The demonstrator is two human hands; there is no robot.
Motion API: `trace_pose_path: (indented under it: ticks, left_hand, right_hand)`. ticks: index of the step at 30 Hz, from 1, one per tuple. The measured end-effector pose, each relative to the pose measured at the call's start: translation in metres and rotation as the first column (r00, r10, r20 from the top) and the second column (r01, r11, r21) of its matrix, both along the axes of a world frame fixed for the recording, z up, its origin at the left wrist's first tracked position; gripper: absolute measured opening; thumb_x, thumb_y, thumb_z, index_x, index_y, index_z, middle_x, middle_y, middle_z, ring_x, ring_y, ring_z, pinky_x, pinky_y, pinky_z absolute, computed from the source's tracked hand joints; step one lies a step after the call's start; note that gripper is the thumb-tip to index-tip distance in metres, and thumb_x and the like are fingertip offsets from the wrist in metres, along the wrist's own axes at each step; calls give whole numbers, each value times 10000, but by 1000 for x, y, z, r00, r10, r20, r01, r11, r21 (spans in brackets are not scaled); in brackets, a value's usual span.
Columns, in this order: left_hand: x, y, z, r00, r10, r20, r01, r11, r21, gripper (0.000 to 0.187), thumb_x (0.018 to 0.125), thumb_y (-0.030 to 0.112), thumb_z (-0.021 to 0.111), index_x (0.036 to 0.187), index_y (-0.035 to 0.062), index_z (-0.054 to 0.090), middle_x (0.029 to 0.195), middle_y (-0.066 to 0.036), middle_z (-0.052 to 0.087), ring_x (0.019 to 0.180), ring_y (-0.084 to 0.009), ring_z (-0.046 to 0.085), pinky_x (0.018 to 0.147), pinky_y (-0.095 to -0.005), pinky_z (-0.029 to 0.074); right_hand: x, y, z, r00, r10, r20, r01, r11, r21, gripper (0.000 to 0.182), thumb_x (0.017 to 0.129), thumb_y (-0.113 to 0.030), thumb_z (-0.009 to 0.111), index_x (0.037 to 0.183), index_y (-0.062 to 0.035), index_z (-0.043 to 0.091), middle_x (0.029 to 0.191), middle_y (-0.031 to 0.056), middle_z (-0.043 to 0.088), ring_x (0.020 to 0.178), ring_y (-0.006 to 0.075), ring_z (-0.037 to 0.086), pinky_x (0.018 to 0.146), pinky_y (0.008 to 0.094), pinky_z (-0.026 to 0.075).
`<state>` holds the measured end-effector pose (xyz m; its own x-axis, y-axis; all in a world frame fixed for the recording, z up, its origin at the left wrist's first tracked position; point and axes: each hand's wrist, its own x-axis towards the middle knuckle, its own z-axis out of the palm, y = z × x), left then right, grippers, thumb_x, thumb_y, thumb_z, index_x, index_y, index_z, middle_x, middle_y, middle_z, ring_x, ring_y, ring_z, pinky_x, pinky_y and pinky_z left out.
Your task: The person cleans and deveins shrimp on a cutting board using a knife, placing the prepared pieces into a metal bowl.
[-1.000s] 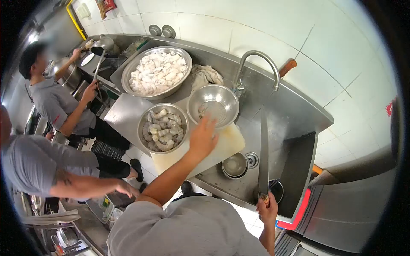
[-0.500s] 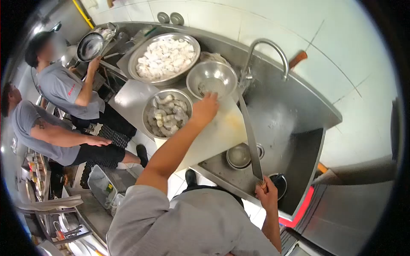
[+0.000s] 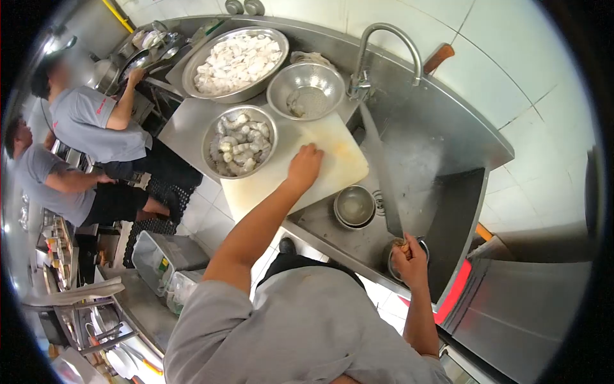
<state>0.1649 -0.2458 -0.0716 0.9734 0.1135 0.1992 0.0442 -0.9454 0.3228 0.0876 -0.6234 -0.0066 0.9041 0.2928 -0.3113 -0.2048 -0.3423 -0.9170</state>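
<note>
My right hand (image 3: 410,259) is wrapped round the handle of a long knife (image 3: 381,168), whose blade extends over the sink toward the tap. My left hand (image 3: 306,166) rests over a white cutting board (image 3: 348,160) with its fingers curled under; whatever they may hold is hidden. Left of that hand, a metal bowl (image 3: 212,157) holds several grey raw shrimp (image 3: 243,142). Just beyond it, a perforated metal colander (image 3: 332,96) has a little shrimp at its bottom. Behind them stands a wide metal basin (image 3: 276,67) heaped with white cut pieces (image 3: 236,64).
The steel sink (image 3: 425,141) has a curved tap (image 3: 384,27) and small nested bowls (image 3: 355,206) inside. A wooden handle (image 3: 439,58) sticks up behind the rim. Two co-workers stand at left, one (image 3: 89,115) holding a pan. A plastic bin (image 3: 153,256) is at lower left.
My left hand has drawn back from the colander onto the board. My right hand has shifted slightly with the knife. One co-worker's pan has lowered and tilted.
</note>
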Motion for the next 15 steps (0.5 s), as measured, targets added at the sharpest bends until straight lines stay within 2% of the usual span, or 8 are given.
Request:
trace_pose_path:
  ticks: [3,6,9,11,13,14,15]
  left_hand:
    - [19,-6,0,996,51,72,-47,997,-53,164,821,52,557,976,35,607,988,-149,551,1025,-339,577,826,-427,533]
    - [40,-7,3,979,112,171,-68,968,-243,177,859,67,555,1022,53,622,1080,-136,571,977,-348,603,831,-456,513]
    - [22,-4,42,975,60,215,18,938,-347,193,867,78,557,1045,46,624,1104,-146,589,937,-369,613,828,-464,505]
    - [2,29,52,979,18,203,47,951,-307,191,869,101,562,1035,44,637,1066,-161,619,939,-378,615,823,-470,497]
    - [-21,80,58,977,41,210,-13,991,-131,173,869,119,561,995,43,653,998,-171,634,951,-381,612,823,-472,490]
    - [-28,108,61,981,34,193,-37,999,12,175,893,152,523,952,64,663,974,-158,651,890,-358,644,748,-463,540]
    - [-38,133,65,997,40,71,-44,998,51,163,878,143,530,935,54,654,967,-164,651,905,-359,642,754,-469,538]
  right_hand:
    - [-12,14,15,997,-47,-66,50,998,40,473,891,-96,644,1330,5,499,817,18,597,644,64,552,548,222,476]
    - [-31,25,6,995,-98,-30,100,992,74,455,898,-87,632,1323,9,504,762,13,588,611,57,535,536,215,462]
    - [-46,32,2,996,-85,-2,85,996,26,444,895,-74,632,1314,11,510,747,16,588,613,54,542,534,215,465]
    - [-55,33,5,997,-71,-11,71,997,19,441,891,-65,638,1307,13,514,748,20,590,621,52,550,530,215,467]
    - [-65,29,-5,996,-80,-28,80,997,-2,441,888,-64,645,1302,16,516,753,23,597,615,58,554,525,222,473]
    - [-69,28,-9,996,-88,-35,88,996,-10,440,886,-63,649,1299,18,518,756,24,601,612,61,557,522,225,477]
    - [-71,31,-10,995,-95,-34,94,995,-22,442,883,-65,652,1295,22,519,764,31,606,610,66,559,521,228,480]
